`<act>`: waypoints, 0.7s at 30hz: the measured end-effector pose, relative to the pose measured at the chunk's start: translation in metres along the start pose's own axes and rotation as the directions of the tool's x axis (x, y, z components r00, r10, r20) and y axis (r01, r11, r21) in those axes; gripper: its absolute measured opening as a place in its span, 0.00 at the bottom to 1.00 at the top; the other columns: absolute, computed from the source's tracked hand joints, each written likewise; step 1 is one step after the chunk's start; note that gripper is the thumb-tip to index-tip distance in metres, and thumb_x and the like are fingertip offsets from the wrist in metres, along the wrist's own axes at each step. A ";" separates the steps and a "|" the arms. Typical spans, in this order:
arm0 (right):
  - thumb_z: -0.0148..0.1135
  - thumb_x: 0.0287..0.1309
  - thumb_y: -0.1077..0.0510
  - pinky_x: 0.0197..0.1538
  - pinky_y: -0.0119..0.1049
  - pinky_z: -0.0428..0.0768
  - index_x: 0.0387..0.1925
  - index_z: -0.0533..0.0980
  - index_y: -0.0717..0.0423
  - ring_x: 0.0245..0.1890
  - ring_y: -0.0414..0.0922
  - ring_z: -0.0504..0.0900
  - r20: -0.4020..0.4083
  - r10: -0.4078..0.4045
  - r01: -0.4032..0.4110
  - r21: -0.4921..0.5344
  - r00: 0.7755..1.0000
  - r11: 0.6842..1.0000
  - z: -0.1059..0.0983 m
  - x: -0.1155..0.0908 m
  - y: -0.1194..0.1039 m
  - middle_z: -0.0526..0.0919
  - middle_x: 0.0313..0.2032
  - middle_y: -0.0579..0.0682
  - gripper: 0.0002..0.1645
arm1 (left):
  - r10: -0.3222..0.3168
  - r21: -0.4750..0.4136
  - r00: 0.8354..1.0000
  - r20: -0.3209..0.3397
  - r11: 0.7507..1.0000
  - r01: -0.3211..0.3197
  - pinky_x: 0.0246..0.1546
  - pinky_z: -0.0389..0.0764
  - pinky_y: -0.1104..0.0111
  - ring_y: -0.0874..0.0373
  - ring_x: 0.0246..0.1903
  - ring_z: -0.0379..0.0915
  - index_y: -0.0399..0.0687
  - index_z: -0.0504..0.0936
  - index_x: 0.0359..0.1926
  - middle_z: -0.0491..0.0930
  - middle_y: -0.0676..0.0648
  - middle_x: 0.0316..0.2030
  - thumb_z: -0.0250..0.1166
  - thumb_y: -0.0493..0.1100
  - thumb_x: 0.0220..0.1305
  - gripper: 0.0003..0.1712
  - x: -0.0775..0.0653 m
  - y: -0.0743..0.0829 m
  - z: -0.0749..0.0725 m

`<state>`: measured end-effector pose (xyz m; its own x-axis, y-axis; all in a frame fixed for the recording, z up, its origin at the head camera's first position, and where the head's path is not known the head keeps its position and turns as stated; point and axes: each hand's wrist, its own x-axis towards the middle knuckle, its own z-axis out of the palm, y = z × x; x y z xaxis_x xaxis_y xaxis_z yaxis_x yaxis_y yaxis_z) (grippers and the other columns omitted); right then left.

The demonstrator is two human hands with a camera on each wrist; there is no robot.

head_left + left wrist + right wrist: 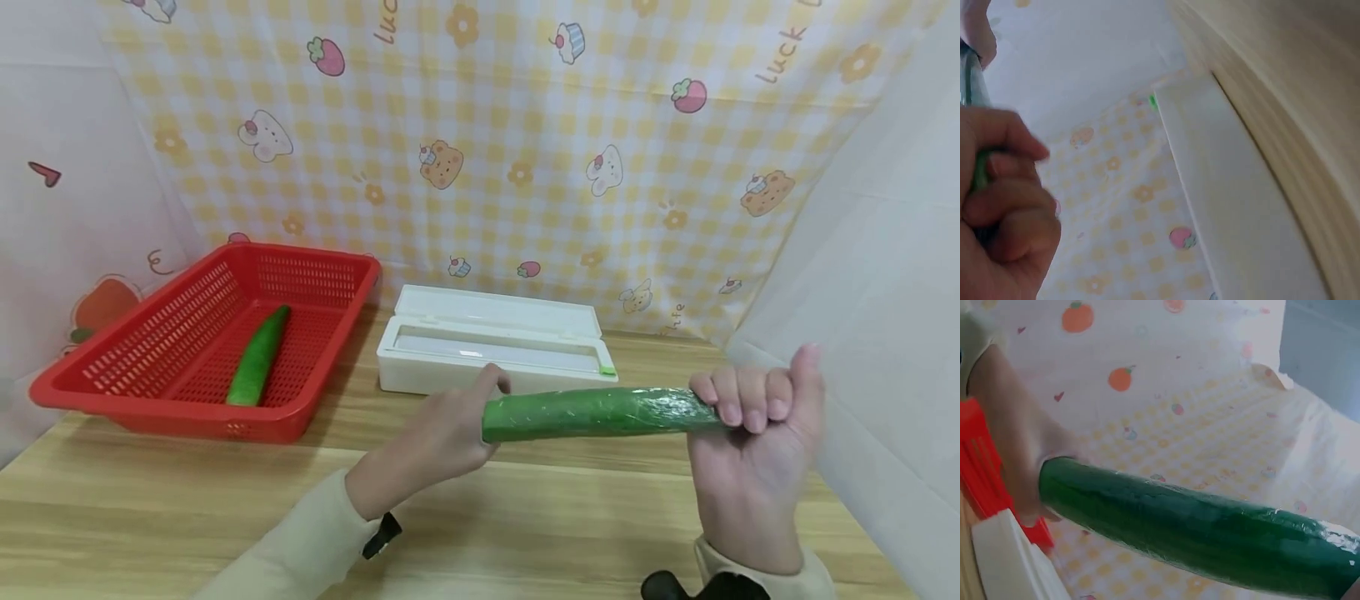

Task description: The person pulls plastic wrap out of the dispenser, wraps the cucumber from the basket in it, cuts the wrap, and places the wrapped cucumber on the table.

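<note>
A long green cucumber (592, 415), its skin glossy under clear plastic film, is held level above the table between both hands. My left hand (450, 429) grips its left end; in the left wrist view that hand's curled fingers (1013, 194) close around it. My right hand (757, 450) holds the other end, fingers curled over it and thumb pointing up. Wrinkled, shiny film shows near the right fingers. In the right wrist view the cucumber (1197, 534) spans the picture. Behind it stands a white cling film box (487, 379) with its lid raised.
At the left, a red plastic basket (345, 333) holds another cucumber (258, 358). The wooden table (525, 533) runs beneath the hands. A checked cloth (510, 225) hangs at the back, with white sheets on both sides. A green piece (607, 370) sits at the box's right end.
</note>
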<state>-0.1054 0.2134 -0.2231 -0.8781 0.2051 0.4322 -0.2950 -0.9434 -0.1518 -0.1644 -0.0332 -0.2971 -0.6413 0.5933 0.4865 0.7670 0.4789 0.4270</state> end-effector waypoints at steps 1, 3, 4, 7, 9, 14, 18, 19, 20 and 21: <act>0.47 0.68 0.51 0.22 0.40 0.64 0.06 0.57 0.60 0.09 0.48 0.58 -0.049 0.025 -0.024 0.021 0.998 0.999 -0.002 0.002 -0.001 0.57 0.05 0.53 0.34 | 0.015 0.079 0.999 -0.048 0.997 -0.012 0.15 0.66 0.82 0.67 0.14 0.63 0.44 0.64 0.47 0.75 0.50 0.21 0.66 0.29 0.43 0.29 0.000 -0.001 0.000; 0.48 0.67 0.51 0.21 0.39 0.62 0.06 0.56 0.59 0.09 0.48 0.56 -0.081 0.067 -0.062 0.065 0.994 0.996 -0.006 0.004 -0.002 0.56 0.05 0.53 0.34 | 0.043 0.169 0.994 -0.097 0.985 -0.026 0.13 0.64 0.82 0.66 0.12 0.61 0.43 0.64 0.48 0.75 0.50 0.18 0.67 0.28 0.41 0.31 -0.001 -0.001 -0.001; 0.47 0.67 0.51 0.21 0.38 0.61 0.06 0.55 0.59 0.09 0.47 0.56 -0.071 0.076 -0.070 0.080 0.995 0.994 -0.007 0.005 -0.003 0.56 0.05 0.52 0.34 | 0.049 0.184 0.994 -0.101 0.983 -0.030 0.13 0.63 0.83 0.66 0.11 0.60 0.43 0.63 0.49 0.74 0.50 0.18 0.67 0.28 0.41 0.32 -0.001 -0.002 -0.002; 0.43 0.67 0.53 0.19 0.37 0.58 0.05 0.54 0.58 0.07 0.46 0.53 -0.004 0.081 -0.080 0.118 0.997 0.990 -0.010 0.007 -0.003 0.54 0.05 0.51 0.33 | 0.042 0.141 0.997 -0.065 0.990 -0.032 0.14 0.65 0.83 0.67 0.12 0.61 0.44 0.64 0.49 0.75 0.50 0.19 0.67 0.29 0.41 0.32 -0.001 -0.003 -0.005; 0.38 0.69 0.53 0.18 0.36 0.56 0.05 0.53 0.57 0.06 0.45 0.53 0.056 0.063 -0.069 0.107 0.996 0.992 -0.010 0.007 -0.001 0.53 0.04 0.50 0.33 | 0.013 0.068 1.000 -0.022 0.998 -0.012 0.15 0.66 0.82 0.67 0.13 0.62 0.46 0.65 0.49 0.75 0.50 0.20 0.68 0.30 0.41 0.32 -0.001 -0.005 -0.007; 0.31 0.69 0.51 0.18 0.35 0.53 0.06 0.52 0.56 0.06 0.44 0.52 0.182 0.065 -0.084 0.101 0.981 0.991 -0.011 0.007 -0.001 0.52 0.04 0.49 0.33 | -0.081 -0.223 0.985 0.155 0.968 0.114 0.21 0.73 0.76 0.63 0.23 0.69 0.49 0.68 0.51 0.79 0.49 0.33 0.68 0.31 0.43 0.32 0.002 -0.007 -0.011; 0.30 0.69 0.50 0.19 0.36 0.53 0.07 0.52 0.56 0.07 0.44 0.52 0.240 0.062 -0.093 0.118 0.969 0.989 -0.009 0.006 -0.002 0.52 0.05 0.49 0.33 | -0.160 -0.403 0.936 0.312 0.870 0.283 0.26 0.75 0.71 0.58 0.31 0.71 0.50 0.68 0.53 0.78 0.47 0.39 0.68 0.32 0.43 0.34 0.002 -0.009 -0.010; 0.29 0.69 0.50 0.19 0.36 0.53 0.07 0.52 0.56 0.07 0.44 0.52 0.258 0.057 -0.090 0.119 0.965 0.989 -0.009 0.005 -0.002 0.52 0.05 0.49 0.33 | -0.176 -0.437 0.920 0.349 0.838 0.326 0.25 0.74 0.70 0.58 0.30 0.70 0.50 0.68 0.53 0.77 0.47 0.39 0.68 0.32 0.43 0.34 0.002 -0.010 -0.010; 0.29 0.68 0.50 0.19 0.36 0.53 0.07 0.51 0.56 0.07 0.44 0.52 0.277 0.053 -0.089 0.121 0.959 0.989 -0.008 0.005 -0.002 0.52 0.05 0.48 0.32 | -0.186 -0.475 0.903 0.388 0.799 0.369 0.23 0.73 0.71 0.58 0.28 0.69 0.50 0.68 0.53 0.75 0.47 0.38 0.68 0.33 0.42 0.33 0.001 -0.010 -0.010; 0.29 0.68 0.51 0.19 0.36 0.53 0.07 0.51 0.56 0.07 0.44 0.52 0.300 0.050 -0.091 0.123 0.953 0.988 -0.007 0.005 -0.002 0.51 0.05 0.48 0.32 | -0.191 -0.512 0.884 0.426 0.754 0.410 0.20 0.71 0.72 0.59 0.25 0.67 0.48 0.69 0.52 0.74 0.47 0.36 0.68 0.33 0.42 0.32 0.001 -0.011 -0.010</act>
<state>-0.1116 0.2178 -0.2270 -0.7381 0.0698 0.6710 -0.1657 -0.9829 -0.0800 -0.1734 -0.0445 -0.2939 -0.7050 0.7088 0.0236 0.3051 0.2731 0.9123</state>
